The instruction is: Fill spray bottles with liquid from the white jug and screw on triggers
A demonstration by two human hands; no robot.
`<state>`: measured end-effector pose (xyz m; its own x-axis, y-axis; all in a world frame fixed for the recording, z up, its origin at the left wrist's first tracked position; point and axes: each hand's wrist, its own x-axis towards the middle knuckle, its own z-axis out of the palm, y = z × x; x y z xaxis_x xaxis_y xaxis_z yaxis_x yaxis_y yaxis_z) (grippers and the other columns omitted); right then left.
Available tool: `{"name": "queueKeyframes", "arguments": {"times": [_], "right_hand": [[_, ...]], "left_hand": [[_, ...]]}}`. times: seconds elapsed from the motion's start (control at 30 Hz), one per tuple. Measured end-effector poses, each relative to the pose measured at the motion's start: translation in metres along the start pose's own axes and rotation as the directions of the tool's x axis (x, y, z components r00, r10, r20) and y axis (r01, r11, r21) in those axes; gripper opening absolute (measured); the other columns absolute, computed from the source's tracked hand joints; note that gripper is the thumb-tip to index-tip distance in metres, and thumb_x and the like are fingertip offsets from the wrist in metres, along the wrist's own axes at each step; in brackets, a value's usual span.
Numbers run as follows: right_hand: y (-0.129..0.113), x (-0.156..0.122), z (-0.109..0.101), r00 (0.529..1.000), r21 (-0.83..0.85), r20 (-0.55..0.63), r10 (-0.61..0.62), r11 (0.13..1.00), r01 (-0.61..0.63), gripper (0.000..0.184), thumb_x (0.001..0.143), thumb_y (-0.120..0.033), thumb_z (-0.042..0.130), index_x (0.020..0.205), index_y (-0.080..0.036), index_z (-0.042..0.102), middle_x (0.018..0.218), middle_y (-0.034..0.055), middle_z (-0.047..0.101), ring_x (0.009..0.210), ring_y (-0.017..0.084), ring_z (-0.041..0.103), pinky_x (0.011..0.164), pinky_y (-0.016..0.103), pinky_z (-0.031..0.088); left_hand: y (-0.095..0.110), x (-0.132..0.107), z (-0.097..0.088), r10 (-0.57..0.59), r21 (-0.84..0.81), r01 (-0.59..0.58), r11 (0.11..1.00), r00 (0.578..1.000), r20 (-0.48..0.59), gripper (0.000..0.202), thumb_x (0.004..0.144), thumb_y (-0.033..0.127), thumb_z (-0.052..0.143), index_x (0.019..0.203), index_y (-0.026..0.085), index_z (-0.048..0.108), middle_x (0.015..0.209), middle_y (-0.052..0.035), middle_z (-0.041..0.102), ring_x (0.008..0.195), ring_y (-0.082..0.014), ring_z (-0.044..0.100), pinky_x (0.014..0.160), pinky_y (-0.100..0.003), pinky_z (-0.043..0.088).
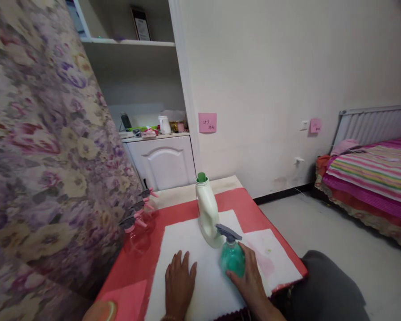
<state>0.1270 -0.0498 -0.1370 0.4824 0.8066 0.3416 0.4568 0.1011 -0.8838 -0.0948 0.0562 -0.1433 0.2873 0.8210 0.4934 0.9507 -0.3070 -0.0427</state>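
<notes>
My right hand [249,274] is wrapped round a spray bottle [232,259] with a green-teal body and a grey trigger head. The bottle is upright over the white cloth [205,276]. My left hand [180,285] lies flat on that cloth, fingers spread, holding nothing. Just behind the spray bottle stands a pale green detergent jug [207,214] with a handle and a green spout at its uncapped-looking mouth. The spray bottle's base is partly hidden by my fingers.
Several clear spray bottles [137,238] with pink and grey heads line the left side of the red table [167,214]. A stained white cloth [270,256] lies at the right. Floral curtain [53,156] hangs close on the left. A round-rimmed object [102,310] sits at the near left.
</notes>
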Motion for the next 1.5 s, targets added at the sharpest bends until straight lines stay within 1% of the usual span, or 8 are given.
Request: {"name": "queueKeyframes", "arguments": {"times": [0.2, 0.43, 0.53, 0.67, 0.8, 0.9, 1.2, 1.5], "right_hand": [[0.002, 0.022, -0.028, 0.981, 0.143, 0.172, -0.091, 0.987, 0.066, 0.070, 0.073, -0.027, 0.069, 0.139, -0.026, 0.043, 0.128, 0.0079, 0.053, 0.125, 0.029, 0.048, 0.107, 0.046, 0.038], [-0.003, 0.049, -0.062, 0.893, 0.285, 0.437, -0.108, 0.958, -0.024, 0.074, 0.070, -0.025, 0.072, 0.139, -0.026, 0.048, 0.141, 0.0073, 0.055, 0.130, 0.029, 0.049, 0.112, 0.048, 0.033], [0.006, 0.040, -0.055, 0.920, 0.278, 0.383, -0.080, 0.960, -0.032, 0.071, 0.075, -0.026, 0.067, 0.142, -0.025, 0.044, 0.144, 0.0083, 0.051, 0.133, 0.028, 0.047, 0.112, 0.046, 0.034], [0.012, 0.017, -0.029, 0.986, 0.169, 0.162, 0.032, 0.984, -0.060, 0.081, 0.071, -0.026, 0.069, 0.144, -0.024, 0.035, 0.144, 0.0113, 0.045, 0.134, 0.031, 0.042, 0.110, 0.048, 0.036], [0.000, 0.009, -0.002, 0.998, 0.023, 0.035, 0.046, 0.999, -0.047, 0.093, 0.060, -0.023, 0.078, 0.141, -0.027, 0.031, 0.142, 0.0101, 0.042, 0.136, 0.035, 0.035, 0.113, 0.049, 0.031], [-0.010, 0.013, 0.006, 0.999, 0.003, -0.028, 0.029, 1.000, -0.029, 0.087, 0.063, -0.021, 0.074, 0.139, -0.027, 0.032, 0.137, 0.0101, 0.044, 0.133, 0.034, 0.038, 0.113, 0.048, 0.032], [-0.011, 0.032, -0.022, 0.986, 0.139, 0.160, 0.040, 0.988, -0.063, 0.082, 0.060, -0.019, 0.071, 0.137, -0.021, 0.041, 0.136, 0.0097, 0.051, 0.130, 0.032, 0.045, 0.110, 0.045, 0.036], [-0.014, 0.039, -0.029, 0.965, 0.167, 0.249, 0.084, 0.978, -0.128, 0.089, 0.053, -0.010, 0.073, 0.136, -0.025, 0.044, 0.138, 0.0083, 0.053, 0.129, 0.034, 0.046, 0.110, 0.047, 0.035]], "left_hand": [[0.004, 0.001, -0.005, -0.026, 0.015, 0.025, 1.000, 0.998, 0.059, 0.044, 0.094, 0.036, 0.041, 0.130, 0.017, 0.058, 0.140, -0.0149, 0.055, 0.131, -0.0284, 0.049, 0.108, -0.045, 0.036], [0.002, 0.001, -0.003, -0.017, 0.012, 0.016, 1.000, 0.999, 0.043, 0.045, 0.094, 0.037, 0.041, 0.130, 0.017, 0.059, 0.140, -0.0152, 0.056, 0.131, -0.0285, 0.048, 0.107, -0.045, 0.037], [0.001, 0.001, -0.003, -0.018, 0.019, 0.017, 1.000, 0.999, 0.030, 0.044, 0.094, 0.038, 0.041, 0.130, 0.018, 0.059, 0.139, -0.0135, 0.057, 0.131, -0.0275, 0.049, 0.108, -0.044, 0.036], [0.001, 0.002, -0.003, -0.010, 0.023, 0.009, 1.000, 0.999, 0.038, 0.045, 0.094, 0.038, 0.040, 0.129, 0.018, 0.059, 0.138, -0.0132, 0.057, 0.131, -0.0278, 0.049, 0.107, -0.044, 0.037], [0.001, 0.003, -0.004, -0.011, 0.039, 0.009, 0.999, 0.998, 0.056, 0.046, 0.094, 0.038, 0.039, 0.130, 0.017, 0.059, 0.139, -0.0140, 0.056, 0.131, -0.0284, 0.048, 0.106, -0.045, 0.037], [0.000, 0.002, -0.004, -0.005, 0.037, 0.003, 0.999, 0.999, 0.040, 0.045, 0.094, 0.037, 0.040, 0.130, 0.018, 0.058, 0.140, -0.0132, 0.056, 0.132, -0.0276, 0.048, 0.107, -0.044, 0.036], [-0.001, 0.002, -0.001, 0.010, 0.028, -0.011, 1.000, 0.999, 0.032, 0.045, 0.093, 0.038, 0.040, 0.127, 0.018, 0.060, 0.137, -0.0136, 0.058, 0.129, -0.0284, 0.050, 0.105, -0.044, 0.038], [-0.007, 0.003, 0.011, -0.014, 0.028, 0.013, 1.000, 0.998, 0.069, 0.049, 0.091, 0.041, 0.035, 0.129, 0.019, 0.060, 0.139, -0.0114, 0.057, 0.130, -0.0281, 0.049, 0.105, -0.045, 0.039]]}}
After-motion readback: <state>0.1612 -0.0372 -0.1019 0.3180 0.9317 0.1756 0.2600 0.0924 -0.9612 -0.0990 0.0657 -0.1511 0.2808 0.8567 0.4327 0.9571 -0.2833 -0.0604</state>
